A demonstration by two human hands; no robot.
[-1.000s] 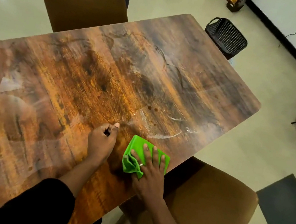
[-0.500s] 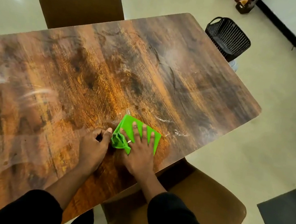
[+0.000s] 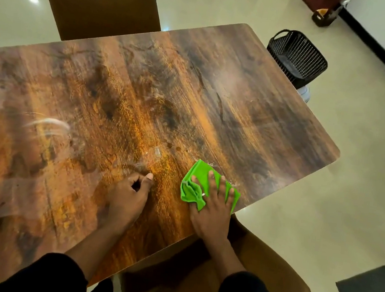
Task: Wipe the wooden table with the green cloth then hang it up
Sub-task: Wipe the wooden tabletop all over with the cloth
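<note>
Tabletop bare beyond hands; chairs flank edges.

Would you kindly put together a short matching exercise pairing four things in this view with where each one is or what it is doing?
Things:
1. green cloth
2. left hand
3. black basket
4. right hand

Places or states:
A. on the floor beyond the table's far right corner
B. loosely curled, resting on the bare wooden table
C. spread flat, pressing down on fabric
D. bunched near the table's near edge, under fingers

Pairs: 1-D, 2-B, 3-A, 4-C
</note>
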